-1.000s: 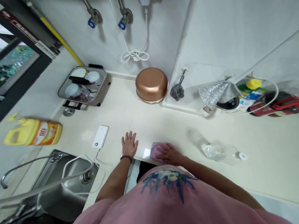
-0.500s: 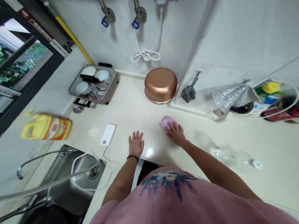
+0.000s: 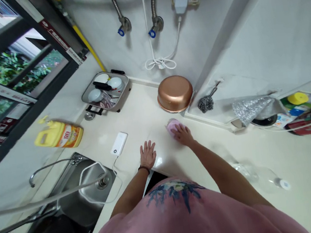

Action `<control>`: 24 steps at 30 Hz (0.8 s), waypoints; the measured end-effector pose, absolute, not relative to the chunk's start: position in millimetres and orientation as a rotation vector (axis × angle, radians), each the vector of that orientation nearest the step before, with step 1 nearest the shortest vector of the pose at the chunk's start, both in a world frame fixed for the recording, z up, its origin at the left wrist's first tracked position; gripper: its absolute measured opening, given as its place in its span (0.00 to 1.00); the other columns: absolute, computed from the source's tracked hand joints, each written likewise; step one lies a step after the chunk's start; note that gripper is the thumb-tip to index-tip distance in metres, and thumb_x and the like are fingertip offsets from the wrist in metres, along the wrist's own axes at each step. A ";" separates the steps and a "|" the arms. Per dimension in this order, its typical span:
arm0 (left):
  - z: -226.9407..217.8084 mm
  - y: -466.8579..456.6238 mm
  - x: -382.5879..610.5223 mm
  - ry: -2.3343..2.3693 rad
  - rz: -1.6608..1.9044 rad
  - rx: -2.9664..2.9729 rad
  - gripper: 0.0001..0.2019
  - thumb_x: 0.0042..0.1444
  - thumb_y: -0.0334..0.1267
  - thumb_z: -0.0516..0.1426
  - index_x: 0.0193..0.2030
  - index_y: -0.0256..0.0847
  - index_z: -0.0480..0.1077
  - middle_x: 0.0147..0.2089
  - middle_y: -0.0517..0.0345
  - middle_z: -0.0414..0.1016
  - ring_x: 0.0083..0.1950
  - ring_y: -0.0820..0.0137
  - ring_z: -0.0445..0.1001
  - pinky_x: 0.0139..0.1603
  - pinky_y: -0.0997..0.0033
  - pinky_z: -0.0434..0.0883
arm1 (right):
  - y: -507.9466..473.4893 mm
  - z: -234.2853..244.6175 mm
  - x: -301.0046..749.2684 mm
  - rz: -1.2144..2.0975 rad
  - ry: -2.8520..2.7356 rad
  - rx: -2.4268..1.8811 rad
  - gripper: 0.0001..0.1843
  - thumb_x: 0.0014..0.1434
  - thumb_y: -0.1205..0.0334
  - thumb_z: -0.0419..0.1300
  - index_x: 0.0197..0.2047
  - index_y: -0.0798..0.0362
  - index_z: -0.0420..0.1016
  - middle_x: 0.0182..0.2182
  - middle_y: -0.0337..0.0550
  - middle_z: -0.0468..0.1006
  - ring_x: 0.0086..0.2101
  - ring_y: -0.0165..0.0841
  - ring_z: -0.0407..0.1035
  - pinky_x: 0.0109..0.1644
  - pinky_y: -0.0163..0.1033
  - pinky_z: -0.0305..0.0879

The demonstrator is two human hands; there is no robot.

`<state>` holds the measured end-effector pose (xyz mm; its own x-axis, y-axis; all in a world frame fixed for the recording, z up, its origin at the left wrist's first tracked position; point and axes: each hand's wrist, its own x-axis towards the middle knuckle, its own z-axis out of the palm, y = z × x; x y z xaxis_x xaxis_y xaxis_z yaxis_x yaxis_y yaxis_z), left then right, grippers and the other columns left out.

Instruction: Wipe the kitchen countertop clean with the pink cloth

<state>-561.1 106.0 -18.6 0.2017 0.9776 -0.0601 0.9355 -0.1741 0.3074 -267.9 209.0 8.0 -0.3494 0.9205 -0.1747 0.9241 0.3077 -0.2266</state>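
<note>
My right hand [image 3: 183,134] presses a pink cloth [image 3: 173,126] against the white countertop [image 3: 140,114], its fingers bent over the cloth. Just beyond the cloth, a copper-coloured pan [image 3: 175,91] sits upside down near the wall. My left hand [image 3: 148,155] lies flat on the counter near the front edge, fingers spread and nothing in it. To the left of that hand is a white power bank [image 3: 119,143] with a cable plugged in.
An electric pan [image 3: 106,91] with bowls stands in the back corner. A yellow detergent jug [image 3: 59,133] is by the window, beside the sink [image 3: 78,197]. A clear bottle [image 3: 266,176] lies right of my right arm. A steel scrubber [image 3: 205,103] hangs on the right wall.
The whole view has shifted, so things appear farther right and lower. Against the counter, my right hand and the cloth have slid slightly left and closer to the copper pan. My left hand stays put.
</note>
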 end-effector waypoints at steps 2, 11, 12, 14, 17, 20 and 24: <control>-19.8 105.7 -561.7 1.828 0.239 2.196 0.30 0.68 0.40 0.46 0.76 0.43 0.52 0.78 0.50 0.48 0.80 0.57 0.39 0.77 0.43 0.40 | 228.2 11.7 -265.3 -0.449 2.372 1.977 0.29 0.68 0.53 0.49 0.72 0.37 0.59 0.74 0.42 0.53 0.71 0.51 0.46 0.69 0.63 0.46; -28.1 103.8 -568.6 1.822 0.335 2.190 0.34 0.68 0.42 0.46 0.78 0.36 0.44 0.79 0.43 0.41 0.80 0.56 0.36 0.77 0.44 0.42 | 108.6 -14.9 -334.0 -0.586 2.874 1.220 0.26 0.69 0.48 0.52 0.69 0.28 0.62 0.74 0.36 0.54 0.71 0.46 0.45 0.72 0.62 0.37; -28.6 103.7 -569.2 1.810 0.346 2.197 0.34 0.68 0.43 0.46 0.78 0.36 0.44 0.79 0.42 0.41 0.80 0.55 0.36 0.77 0.44 0.42 | 98.6 -18.1 -340.0 -0.608 2.927 1.095 0.26 0.68 0.48 0.54 0.68 0.27 0.63 0.73 0.34 0.54 0.71 0.45 0.46 0.72 0.61 0.36; -29.3 103.4 -569.9 1.790 0.375 2.210 0.34 0.69 0.46 0.46 0.78 0.36 0.44 0.79 0.42 0.41 0.80 0.54 0.36 0.77 0.43 0.42 | 98.4 -20.1 -347.0 -0.635 2.977 0.932 0.26 0.67 0.49 0.56 0.67 0.27 0.64 0.73 0.34 0.55 0.71 0.43 0.46 0.72 0.59 0.37; -30.3 103.2 -570.0 1.775 0.421 2.221 0.35 0.69 0.49 0.46 0.78 0.36 0.43 0.79 0.41 0.41 0.80 0.54 0.37 0.76 0.41 0.44 | 143.3 -11.9 -348.0 -0.623 2.926 1.004 0.27 0.66 0.51 0.57 0.68 0.30 0.65 0.73 0.35 0.56 0.71 0.43 0.47 0.72 0.57 0.39; -31.4 103.3 -570.4 1.768 0.451 2.223 0.36 0.69 0.49 0.46 0.78 0.37 0.42 0.79 0.41 0.42 0.80 0.54 0.37 0.76 0.42 0.45 | 212.8 3.3 -344.8 -0.571 2.793 1.336 0.27 0.68 0.53 0.53 0.69 0.33 0.63 0.73 0.38 0.56 0.71 0.46 0.47 0.72 0.60 0.40; -33.1 103.8 -572.1 1.746 0.485 2.222 0.36 0.69 0.49 0.46 0.78 0.36 0.42 0.79 0.40 0.43 0.80 0.53 0.37 0.76 0.41 0.46 | 282.5 18.2 -345.1 -0.568 2.461 1.831 0.28 0.70 0.56 0.50 0.72 0.41 0.59 0.74 0.46 0.51 0.71 0.50 0.45 0.70 0.64 0.40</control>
<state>-572.1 103.8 -33.1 0.2161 0.9720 0.0922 0.8805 -0.2348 0.4117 -345.1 282.5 18.2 -0.3107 0.9219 -0.2312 0.9301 0.2447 -0.2741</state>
